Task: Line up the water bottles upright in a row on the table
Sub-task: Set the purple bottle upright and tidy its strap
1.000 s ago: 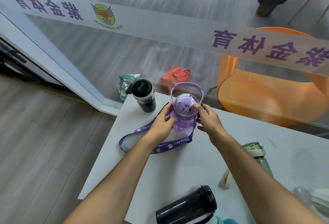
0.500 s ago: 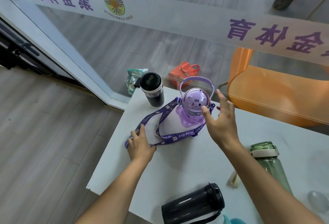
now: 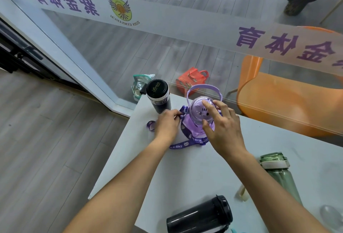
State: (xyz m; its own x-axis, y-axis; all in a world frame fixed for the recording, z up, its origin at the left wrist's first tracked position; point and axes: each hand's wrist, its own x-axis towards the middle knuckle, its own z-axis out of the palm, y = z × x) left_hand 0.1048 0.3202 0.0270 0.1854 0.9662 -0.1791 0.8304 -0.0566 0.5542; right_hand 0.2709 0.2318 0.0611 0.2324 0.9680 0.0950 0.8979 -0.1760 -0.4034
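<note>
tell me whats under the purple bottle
The purple bottle stands on the white table, its purple strap bunched around the base. Both hands hide the rest underneath.

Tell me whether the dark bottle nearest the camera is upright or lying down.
Lying down: the dark bottle rests on its side on the table, cap pointing right.

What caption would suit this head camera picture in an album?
Two hands settle a purple bottle beside an upright black tumbler; a black bottle lies nearby.

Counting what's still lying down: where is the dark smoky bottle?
In the head view the dark smoky bottle lies on its side at the table's near edge, between the forearms, left of the green bottle.
</note>
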